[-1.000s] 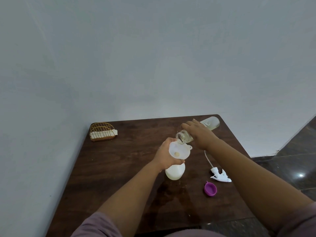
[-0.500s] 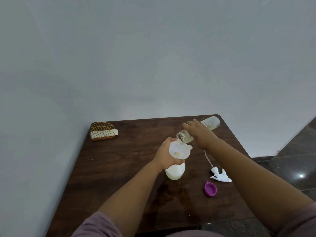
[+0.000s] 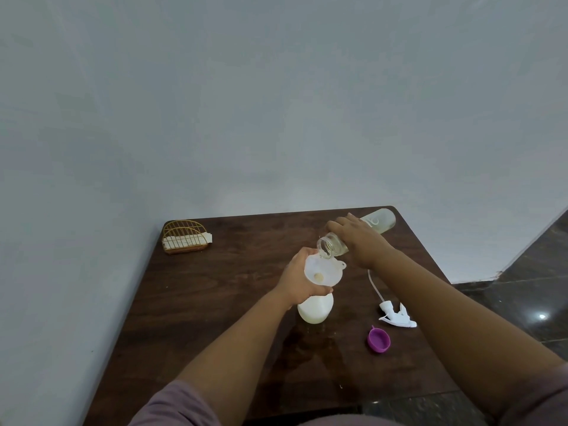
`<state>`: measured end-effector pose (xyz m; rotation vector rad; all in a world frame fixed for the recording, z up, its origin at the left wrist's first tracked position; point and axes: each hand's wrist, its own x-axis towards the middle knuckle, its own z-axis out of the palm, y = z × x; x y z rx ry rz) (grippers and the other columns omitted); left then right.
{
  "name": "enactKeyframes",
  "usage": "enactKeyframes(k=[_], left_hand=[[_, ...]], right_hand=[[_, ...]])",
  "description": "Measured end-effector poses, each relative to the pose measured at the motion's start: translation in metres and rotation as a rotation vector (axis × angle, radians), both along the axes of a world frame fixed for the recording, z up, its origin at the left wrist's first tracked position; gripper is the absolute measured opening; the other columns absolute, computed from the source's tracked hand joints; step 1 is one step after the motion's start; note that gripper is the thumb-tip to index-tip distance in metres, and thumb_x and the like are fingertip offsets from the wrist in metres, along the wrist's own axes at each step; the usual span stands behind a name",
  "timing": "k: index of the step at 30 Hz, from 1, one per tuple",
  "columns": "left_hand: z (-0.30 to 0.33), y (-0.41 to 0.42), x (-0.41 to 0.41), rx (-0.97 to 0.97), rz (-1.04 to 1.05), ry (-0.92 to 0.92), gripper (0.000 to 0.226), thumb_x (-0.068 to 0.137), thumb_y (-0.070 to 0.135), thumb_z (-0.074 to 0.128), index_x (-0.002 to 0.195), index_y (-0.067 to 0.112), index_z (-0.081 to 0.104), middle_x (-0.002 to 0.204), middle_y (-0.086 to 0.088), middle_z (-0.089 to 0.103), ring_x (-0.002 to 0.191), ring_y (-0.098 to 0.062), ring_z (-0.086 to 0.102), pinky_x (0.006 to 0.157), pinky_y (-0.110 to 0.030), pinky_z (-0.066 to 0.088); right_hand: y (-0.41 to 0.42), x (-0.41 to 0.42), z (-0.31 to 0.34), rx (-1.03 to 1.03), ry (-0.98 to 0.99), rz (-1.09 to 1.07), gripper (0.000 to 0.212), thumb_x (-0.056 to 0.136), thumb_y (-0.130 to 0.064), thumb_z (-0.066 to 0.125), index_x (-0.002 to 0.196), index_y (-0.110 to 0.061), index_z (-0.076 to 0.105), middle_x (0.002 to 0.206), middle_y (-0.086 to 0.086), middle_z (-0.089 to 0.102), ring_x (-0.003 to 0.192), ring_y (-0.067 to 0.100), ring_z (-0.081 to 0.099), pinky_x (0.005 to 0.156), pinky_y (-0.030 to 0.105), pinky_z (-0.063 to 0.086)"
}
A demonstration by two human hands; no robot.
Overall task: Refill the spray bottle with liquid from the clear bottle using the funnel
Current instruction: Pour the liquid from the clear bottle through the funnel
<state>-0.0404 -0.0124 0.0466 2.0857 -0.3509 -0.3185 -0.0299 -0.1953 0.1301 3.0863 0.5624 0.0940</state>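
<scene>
Honestly not much has shifted over the last second: both hands sit where they were and the clear bottle (image 3: 356,235) holds the same tilt, so this reads as a steady pour rather than a new step. The right hand (image 3: 358,238) has its grip wrapped around the bottle's middle, base pointing at the far right corner of the surface (image 3: 215,302), open mouth dipped just over the rim of the white funnel (image 3: 322,270). The left hand (image 3: 299,279) is closed around the funnel stem and the neck of the spray bottle (image 3: 315,309), keeping the two together; that bottle stands upright near the middle of the surface. A yellowish patch shows at the funnel's throat, probably liquid going down, though I can't make out an actual stream.

The trigger sprayer head (image 3: 396,315) with its dip tube lies toward the right edge, with the purple cap (image 3: 379,339) just nearer the front. A wire rack (image 3: 186,237) sits at the far left corner.

My guess is we're mid-fill. No change in tilt means the flow stays slow, so overflow looks unlikely for now.
</scene>
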Motion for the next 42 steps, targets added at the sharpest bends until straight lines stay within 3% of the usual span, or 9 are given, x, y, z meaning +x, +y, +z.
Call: enactKeyframes(k=[5, 29, 42], left_hand=[[-0.0005, 0.0004, -0.0001, -0.003, -0.002, 0.005, 0.082, 0.060, 0.031, 0.090, 0.127, 0.033, 0.042, 0.127, 0.005, 0.051, 0.113, -0.018, 0.051, 0.092, -0.041, 0.052], [0.0012, 0.0017, 0.0016, -0.007, -0.011, 0.014, 0.081, 0.059, 0.031, 0.090, 0.125, 0.033, 0.042, 0.124, 0.006, 0.051, 0.112, -0.017, 0.051, 0.092, -0.041, 0.052], [0.0018, 0.0011, 0.0021, -0.006, -0.010, 0.016, 0.081, 0.061, 0.030, 0.089, 0.127, 0.033, 0.041, 0.126, 0.007, 0.050, 0.113, -0.017, 0.050, 0.093, -0.041, 0.052]], right_hand=[[-0.0004, -0.0016, 0.0010, -0.017, -0.013, -0.009, 0.050, 0.075, -0.009, 0.069, 0.120, -0.017, 0.048, 0.112, 0.001, 0.053, 0.103, 0.021, 0.043, 0.087, 0.034, 0.042], [-0.0019, 0.0043, -0.0042, -0.004, -0.017, 0.007, 0.051, 0.073, -0.008, 0.069, 0.119, -0.017, 0.048, 0.109, 0.002, 0.054, 0.103, 0.025, 0.048, 0.097, 0.043, 0.042], [-0.0001, 0.0027, -0.0019, 0.016, -0.046, 0.005, 0.049, 0.074, -0.011, 0.070, 0.119, -0.016, 0.050, 0.111, 0.002, 0.054, 0.102, 0.022, 0.045, 0.086, 0.035, 0.041]])
